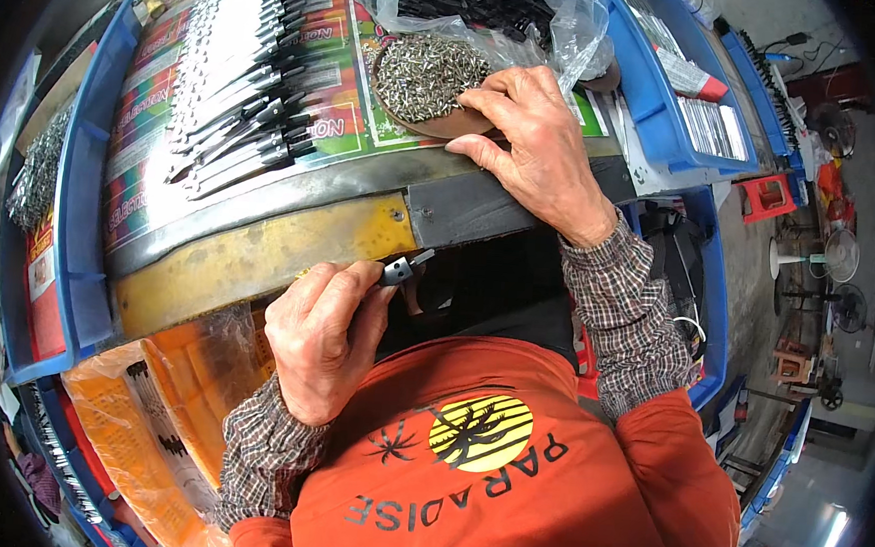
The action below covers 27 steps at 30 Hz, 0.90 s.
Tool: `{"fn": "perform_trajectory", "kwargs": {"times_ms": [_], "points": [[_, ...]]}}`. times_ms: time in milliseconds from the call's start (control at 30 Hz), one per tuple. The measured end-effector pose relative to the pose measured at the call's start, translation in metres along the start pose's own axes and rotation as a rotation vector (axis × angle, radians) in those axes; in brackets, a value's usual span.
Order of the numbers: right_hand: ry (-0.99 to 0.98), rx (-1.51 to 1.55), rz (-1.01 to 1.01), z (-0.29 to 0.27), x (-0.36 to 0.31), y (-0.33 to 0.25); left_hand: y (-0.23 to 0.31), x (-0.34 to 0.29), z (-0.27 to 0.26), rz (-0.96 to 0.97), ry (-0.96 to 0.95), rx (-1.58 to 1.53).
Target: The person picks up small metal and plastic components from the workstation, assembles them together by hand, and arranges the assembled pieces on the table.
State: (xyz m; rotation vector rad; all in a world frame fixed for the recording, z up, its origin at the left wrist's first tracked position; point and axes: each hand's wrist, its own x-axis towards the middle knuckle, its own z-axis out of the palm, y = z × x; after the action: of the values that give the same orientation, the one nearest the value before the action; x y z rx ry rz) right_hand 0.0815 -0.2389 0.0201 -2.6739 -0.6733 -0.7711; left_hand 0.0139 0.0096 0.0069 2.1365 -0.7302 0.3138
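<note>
My left hand [326,332] is closed around a small tool with a grey metal head and dark tip [401,268], held just below the bench's yellow front edge [258,253]. My right hand [534,144] rests on the bench, fingers bent at the rim of a brown dish [445,125] heaped with small silver screws [425,72]. Whether those fingers pinch a screw is hidden. A long row of black-handled metal tools [243,91] lies on the colourful printed sheet to the left of the dish.
A clear plastic bag of black parts [479,5] sits behind the dish. Blue bins [71,201] flank the bench on the left, and more blue bins [668,107] on the right hold flat metal pieces. An orange crate in plastic [149,406] stands lower left. Fans stand on the floor at right.
</note>
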Motion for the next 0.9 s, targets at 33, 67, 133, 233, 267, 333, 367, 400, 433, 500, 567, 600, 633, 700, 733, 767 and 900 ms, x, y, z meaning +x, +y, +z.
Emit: {"fn": "perform_trajectory", "kwargs": {"times_ms": [33, 67, 133, 233, 267, 333, 367, 400, 433, 500, 567, 600, 633, 700, 733, 767, 900], "points": [[0.012, 0.022, 0.003, -0.0007, 0.0, 0.0, 0.0005, -0.0003, -0.0004, -0.015, -0.014, 0.003], [0.011, 0.022, 0.003, -0.0008, -0.0006, 0.0006, 0.0006, -0.0005, -0.0003, -0.016, -0.014, 0.003], [0.015, 0.049, 0.007, -0.0002, -0.002, 0.0021, 0.0002, -0.0005, 0.0002, -0.01, -0.01, -0.012], [-0.017, 0.049, 0.062, -0.0013, -0.0033, -0.0003, 0.0004, -0.0007, 0.0014, 0.002, 0.005, -0.019], [-0.017, 0.049, 0.061, -0.0015, -0.0034, -0.0002, 0.0008, -0.0006, 0.0012, 0.002, 0.006, -0.019], [-0.012, 0.058, 0.044, -0.0011, -0.0041, 0.0003, 0.0011, -0.001, 0.0013, -0.003, -0.003, -0.009], [-0.012, 0.058, 0.043, -0.0015, -0.0039, 0.0005, 0.0009, -0.001, 0.0016, -0.003, -0.002, -0.009], [-0.017, 0.058, 0.041, -0.0021, -0.0037, 0.0004, 0.0004, -0.0014, 0.0022, 0.005, 0.002, -0.004], [-0.022, 0.059, 0.04, -0.0025, -0.0036, 0.0003, 0.0001, -0.0018, 0.0026, 0.013, 0.006, 0.001], [-0.011, 0.072, 0.05, -0.0023, -0.0042, 0.0, 0.0003, -0.0025, 0.0033, 0.015, 0.012, -0.003], [0.001, 0.084, 0.061, -0.0026, -0.0047, -0.0008, 0.0012, -0.0033, 0.0033, 0.02, 0.019, -0.008], [0.009, 0.084, 0.063, -0.0014, -0.0046, -0.0013, 0.0011, -0.0035, 0.0031, 0.005, 0.011, -0.01], [0.017, 0.084, 0.065, -0.0004, -0.0044, -0.0015, 0.001, -0.0034, 0.0029, -0.009, 0.002, -0.012], [-0.002, 0.072, 0.059, 0.0007, -0.0042, -0.0011, 0.0013, -0.0034, 0.0027, -0.012, 0.001, -0.015], [-0.02, 0.059, 0.052, 0.0007, -0.0045, -0.0012, 0.0016, -0.0039, 0.0027, -0.013, 0.0, -0.017], [-0.02, 0.059, 0.051, 0.0004, -0.0048, -0.0017, 0.0017, -0.0044, 0.0029, -0.012, 0.001, -0.017], [-0.011, 0.038, 0.026, -0.0006, -0.0033, -0.0014, 0.002, -0.0048, 0.0035, -0.01, 0.003, -0.028]]}}
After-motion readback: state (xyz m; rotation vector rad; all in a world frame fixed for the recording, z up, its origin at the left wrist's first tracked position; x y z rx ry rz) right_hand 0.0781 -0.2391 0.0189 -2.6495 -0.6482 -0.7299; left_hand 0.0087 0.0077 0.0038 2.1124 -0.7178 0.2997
